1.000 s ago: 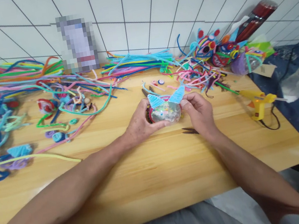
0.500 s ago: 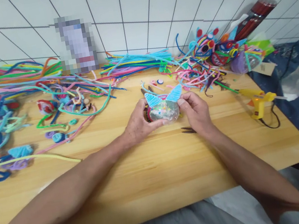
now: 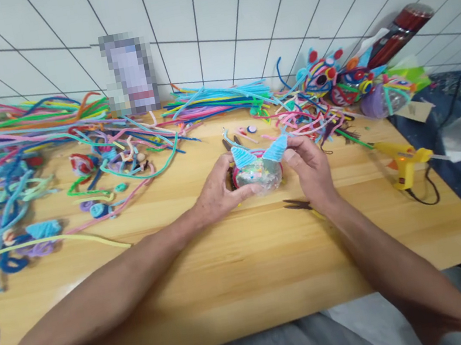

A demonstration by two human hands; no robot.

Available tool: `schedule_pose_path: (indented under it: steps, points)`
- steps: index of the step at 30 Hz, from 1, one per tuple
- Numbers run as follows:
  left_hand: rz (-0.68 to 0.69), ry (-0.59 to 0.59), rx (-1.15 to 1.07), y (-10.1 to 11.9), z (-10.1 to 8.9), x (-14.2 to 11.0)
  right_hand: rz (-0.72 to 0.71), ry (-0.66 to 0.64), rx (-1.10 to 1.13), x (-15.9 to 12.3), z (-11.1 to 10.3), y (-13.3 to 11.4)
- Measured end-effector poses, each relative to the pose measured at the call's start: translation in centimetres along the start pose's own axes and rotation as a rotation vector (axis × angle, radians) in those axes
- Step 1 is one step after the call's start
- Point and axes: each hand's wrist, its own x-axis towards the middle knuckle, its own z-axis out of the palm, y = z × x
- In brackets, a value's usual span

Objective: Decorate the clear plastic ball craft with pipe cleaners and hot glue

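A clear round ball [image 3: 262,177], with colourful bits showing through it, is held above the table. Two pointed ears wound from light-blue pipe cleaner stand on its top, a left ear [image 3: 243,155] and a right ear [image 3: 276,149]. My left hand [image 3: 217,191] grips the ball's left side, thumb along the near face and fingers behind. At the outer edge of the right ear, my right hand [image 3: 310,167] is closed, thumb in front and fingertips partly hidden behind. A pair of scissors [image 3: 297,204] with dark blades lies beneath my right wrist.
A yellow glue gun [image 3: 406,159] with a cord is at the right. Loose pipe cleaners [image 3: 218,100] line the wall, and a tangle [image 3: 5,188] covers the left side. Finished-looking decorated balls [image 3: 321,78] and a red flask [image 3: 404,32] stand at the back right.
The whole view has shifted slightly, so things appear a little further right and lower. Both hands keep their places on the ball and ear; more of the scissors shows.
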Motion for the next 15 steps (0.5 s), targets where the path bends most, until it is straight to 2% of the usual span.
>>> schedule_pose_path:
  steps: [6, 10, 15]
  points:
    - [0.027, 0.149, -0.024, 1.0, -0.1, 0.4, 0.081, -0.034, 0.085, 0.1, 1.0, 0.0]
    - [-0.018, 0.146, -0.028, 1.5, 0.1, 0.7, 0.116, -0.04, 0.127, -0.3, 1.3, 0.1]
    - [-0.055, 0.142, -0.072, 1.4, 0.1, 0.7, 0.094, -0.063, 0.131, -0.4, 1.1, 0.1]
